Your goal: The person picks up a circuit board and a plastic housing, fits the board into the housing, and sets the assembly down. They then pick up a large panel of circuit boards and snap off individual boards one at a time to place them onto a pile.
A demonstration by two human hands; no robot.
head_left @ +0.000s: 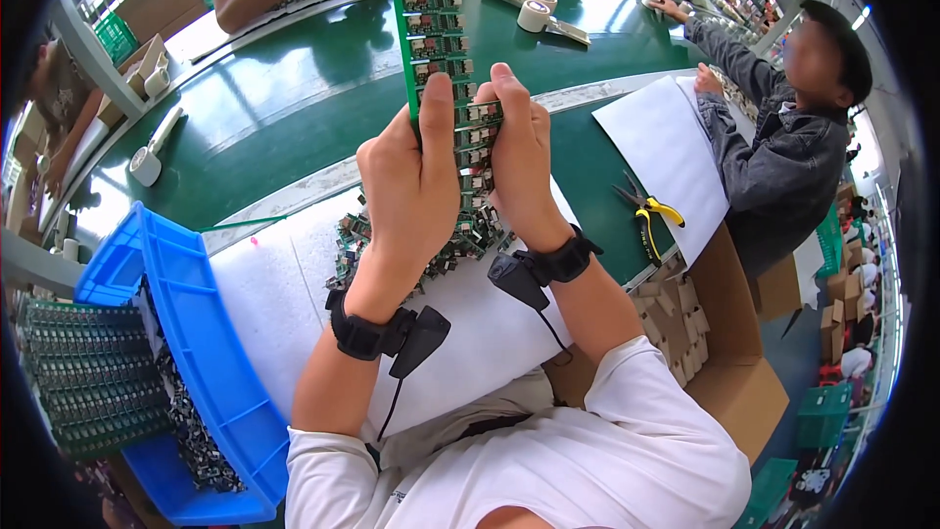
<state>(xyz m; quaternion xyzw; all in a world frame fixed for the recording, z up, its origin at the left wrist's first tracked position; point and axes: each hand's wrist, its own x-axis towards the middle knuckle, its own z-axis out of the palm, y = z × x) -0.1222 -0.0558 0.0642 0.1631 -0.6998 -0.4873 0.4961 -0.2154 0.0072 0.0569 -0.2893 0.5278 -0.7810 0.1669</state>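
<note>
Both my hands are raised over the work surface, gripping a long green circuit board panel (432, 34) made up of many small boards. My left hand (416, 181) is closed round its left side, thumb lying along the front. My right hand (522, 157) pinches the lower right part, thumb pointing up. Part of the panel's lower end hides behind my left hand. Beneath, a heap of small separated circuit boards (477, 231) lies on a white sheet (259, 279), partly covered by my forearms. Black straps with small devices sit on both wrists.
At left stands a blue bin (211, 328) beside stacked board panels (93, 372). Yellow-black pliers (648, 214) lie at right, above an open cardboard box (729, 333). White rolls (535, 16) rest on the green belt (313, 88). Co-workers sit at right and across.
</note>
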